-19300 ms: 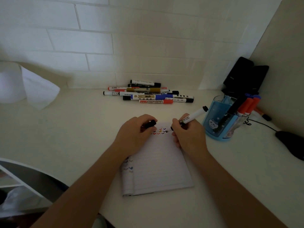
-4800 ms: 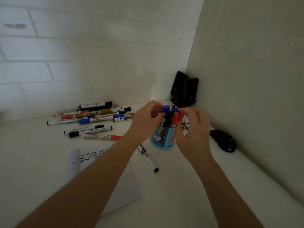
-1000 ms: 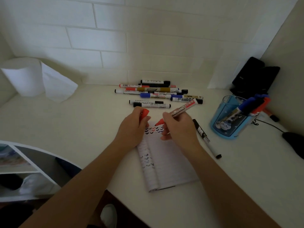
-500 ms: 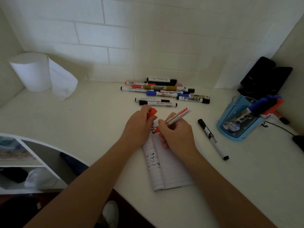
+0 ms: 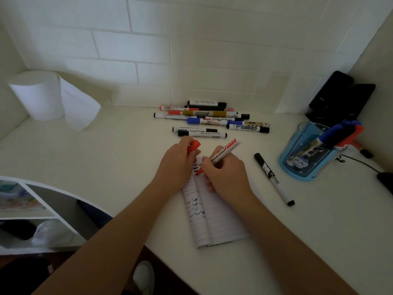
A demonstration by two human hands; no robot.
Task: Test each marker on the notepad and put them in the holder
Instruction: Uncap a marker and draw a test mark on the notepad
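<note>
My right hand (image 5: 226, 174) grips an uncapped red marker (image 5: 225, 150), its red tip down on the top of the lined notepad (image 5: 219, 218) beside rows of small check marks. My left hand (image 5: 177, 165) rests on the notepad's left edge and holds the red cap (image 5: 194, 146) between fingers and thumb. A blue holder (image 5: 306, 153) with several markers stands at the right. A black marker (image 5: 273, 178) lies loose between notepad and holder. A pile of markers (image 5: 209, 119) lies near the wall.
A white paper roll (image 5: 40, 95) stands at the back left. Black devices (image 5: 340, 96) lean in the right corner, with a cable and a dark mouse (image 5: 386, 182) at the right edge. A white shelf unit (image 5: 32, 211) sits below the table's left front edge.
My right hand has lowered the red marker's tip onto the page near the check marks. My left hand still holds the cap. The view has shifted slightly.
</note>
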